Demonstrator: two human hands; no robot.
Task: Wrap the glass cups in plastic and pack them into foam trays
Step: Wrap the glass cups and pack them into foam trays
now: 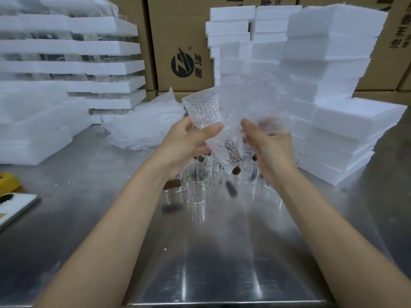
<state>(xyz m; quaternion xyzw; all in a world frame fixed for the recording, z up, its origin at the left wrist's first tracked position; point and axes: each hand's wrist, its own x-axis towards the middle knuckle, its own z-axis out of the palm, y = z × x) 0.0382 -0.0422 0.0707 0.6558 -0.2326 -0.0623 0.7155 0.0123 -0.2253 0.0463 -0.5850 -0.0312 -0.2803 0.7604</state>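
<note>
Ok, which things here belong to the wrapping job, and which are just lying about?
Job: wrap sheet, held by the left hand and right hand; glass cups on the table; wrap pile; foam trays.
Lying about: yellow object and white device at the left edge; cardboard boxes behind.

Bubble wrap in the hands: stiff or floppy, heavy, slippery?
Likely floppy: the bubble wrap bends and creases between the left hand and right hand. Probably very light: it is thin, see-through, and pinched rather than cradled. Perhaps slippery, being glossy plastic, though its bubbles may give some grip.
</note>
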